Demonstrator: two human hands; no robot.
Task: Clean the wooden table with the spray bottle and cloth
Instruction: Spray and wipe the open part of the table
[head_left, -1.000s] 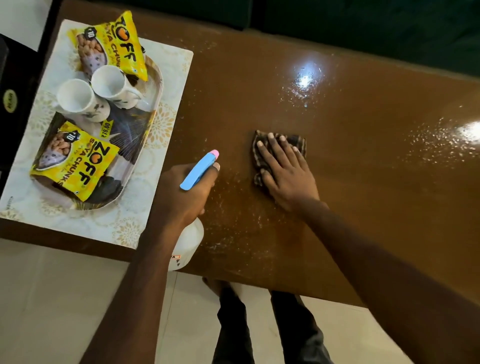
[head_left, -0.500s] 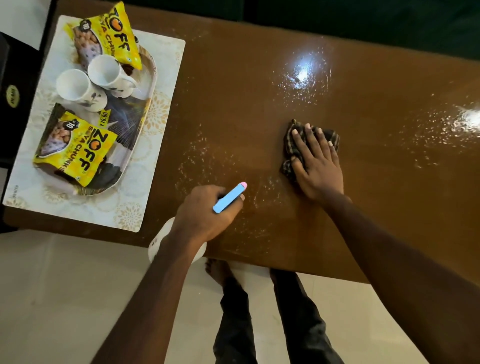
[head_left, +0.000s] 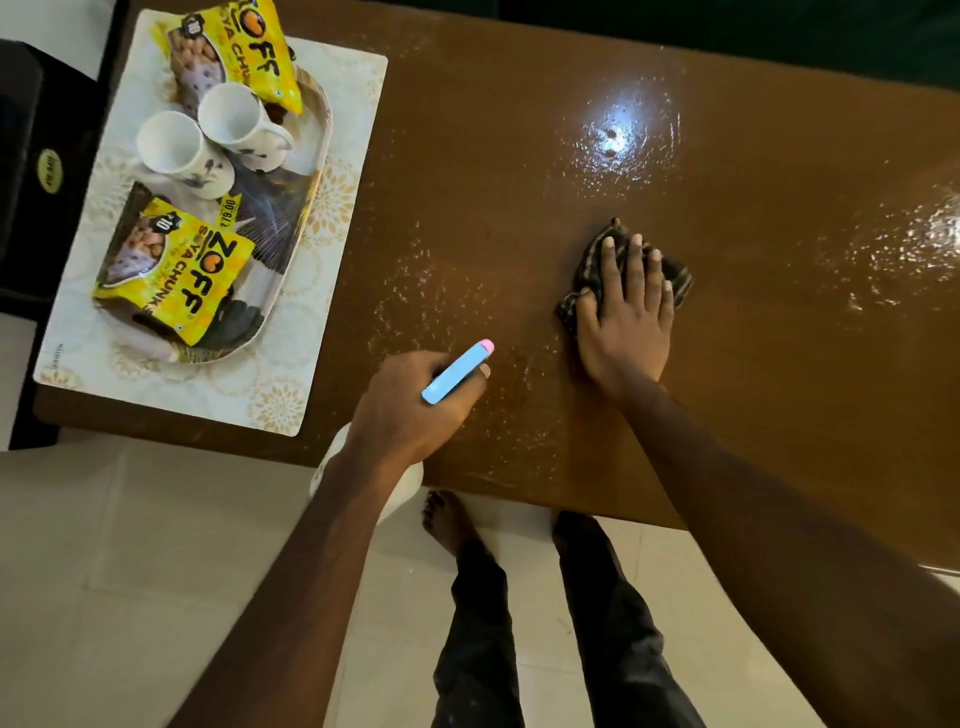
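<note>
The left hand (head_left: 410, 410) hides most of the spray bottle (head_left: 457, 373); the top edge crops a snack packet (head_left: 244, 52).

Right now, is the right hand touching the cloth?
Touching. The head view shows the right hand lying flat on the cloth, fingers spread straight across it, pressing it onto the wooden table.

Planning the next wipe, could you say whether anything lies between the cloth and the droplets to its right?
Nothing visible does; only bare table separates the cloth under the right hand from those droplets.
</note>
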